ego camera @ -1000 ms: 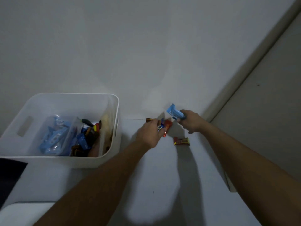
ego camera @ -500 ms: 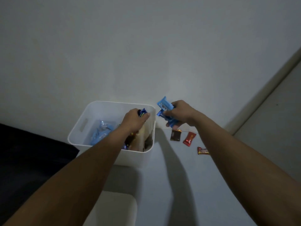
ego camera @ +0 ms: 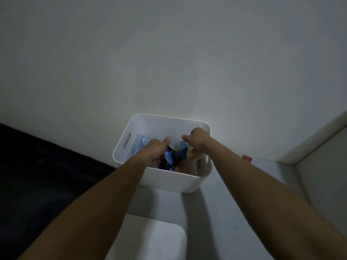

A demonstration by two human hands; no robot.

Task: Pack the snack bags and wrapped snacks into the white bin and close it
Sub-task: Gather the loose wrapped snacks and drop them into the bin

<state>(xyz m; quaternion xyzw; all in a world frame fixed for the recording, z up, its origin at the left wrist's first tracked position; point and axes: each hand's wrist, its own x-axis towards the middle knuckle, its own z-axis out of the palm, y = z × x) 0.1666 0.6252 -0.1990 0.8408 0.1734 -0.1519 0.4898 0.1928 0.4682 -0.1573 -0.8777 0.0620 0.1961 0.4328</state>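
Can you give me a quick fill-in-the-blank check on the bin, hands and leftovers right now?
1. Both hands, left hand and right hand, are reaching into the white ____.
2. The flat white lid lies nearer the camera than the white bin, so the bin is not yet ____.
3. A wrapped snack of ____ colour lies on the table to the bin's right.

Missing words: bin; closed; red
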